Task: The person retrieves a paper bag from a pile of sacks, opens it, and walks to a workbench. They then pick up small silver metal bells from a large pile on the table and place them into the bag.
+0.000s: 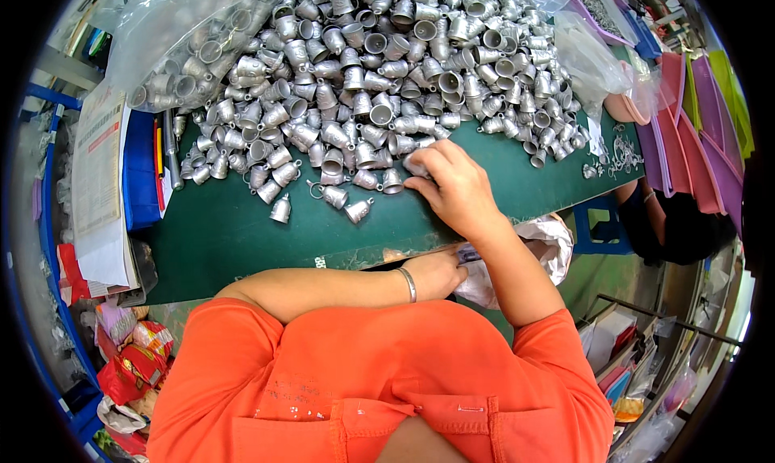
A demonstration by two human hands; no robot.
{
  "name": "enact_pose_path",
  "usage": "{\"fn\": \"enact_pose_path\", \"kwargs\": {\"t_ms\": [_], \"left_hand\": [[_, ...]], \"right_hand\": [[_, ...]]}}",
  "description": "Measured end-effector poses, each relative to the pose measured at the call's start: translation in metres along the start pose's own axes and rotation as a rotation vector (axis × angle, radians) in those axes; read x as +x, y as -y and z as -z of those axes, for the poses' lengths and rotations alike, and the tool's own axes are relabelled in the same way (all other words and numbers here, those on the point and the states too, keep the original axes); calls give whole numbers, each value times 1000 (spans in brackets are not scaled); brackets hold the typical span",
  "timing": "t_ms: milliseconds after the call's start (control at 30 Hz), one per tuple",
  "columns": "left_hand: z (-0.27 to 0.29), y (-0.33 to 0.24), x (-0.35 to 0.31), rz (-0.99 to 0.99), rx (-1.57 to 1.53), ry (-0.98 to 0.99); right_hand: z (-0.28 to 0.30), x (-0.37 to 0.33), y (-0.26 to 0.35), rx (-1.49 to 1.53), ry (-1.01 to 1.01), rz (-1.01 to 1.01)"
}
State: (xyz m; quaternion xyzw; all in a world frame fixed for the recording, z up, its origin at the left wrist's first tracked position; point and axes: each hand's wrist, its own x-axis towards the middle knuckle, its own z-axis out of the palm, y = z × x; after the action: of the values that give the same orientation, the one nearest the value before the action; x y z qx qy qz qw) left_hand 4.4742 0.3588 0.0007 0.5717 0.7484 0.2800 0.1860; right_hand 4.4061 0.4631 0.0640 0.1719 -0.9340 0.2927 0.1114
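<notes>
So the right hand [458, 187] is stretched over the desk [218, 257], thumb and fingers pinched round a silver bell [415, 167] at the pile's [347, 83] near edge. Left arm's folded across the body, hand [436, 275] by the white bag [545, 249]; can't tell its grip.

bells [362, 104]: heaped on table [242, 257] | plastic bag [173, 35]: over heap's back-left part | pens [158, 156]: left of heap | box [141, 192]: left of pens | papers [98, 172]: left of box | small parts [623, 156]: on table, right of heap | stool [601, 237]: beside table, near right
</notes>
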Motion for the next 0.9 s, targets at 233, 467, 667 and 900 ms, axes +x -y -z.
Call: {"fn": "enact_pose_path", "kwargs": {"t_ms": [233,467,667,900], "left_hand": [[-1,-1,0,7,-28,16],[-5,0,0,24,-43,22],[-4,2,1,25,-76,56],[-7,2,1,10,-60,49]], "right_hand": [[0,-14,-15,223,-111,-84],[6,-30,-19,972,-100,-259],[5,-37,-18,1728,-16,-479],[3,-39,-20,2034,72,-519]]}}
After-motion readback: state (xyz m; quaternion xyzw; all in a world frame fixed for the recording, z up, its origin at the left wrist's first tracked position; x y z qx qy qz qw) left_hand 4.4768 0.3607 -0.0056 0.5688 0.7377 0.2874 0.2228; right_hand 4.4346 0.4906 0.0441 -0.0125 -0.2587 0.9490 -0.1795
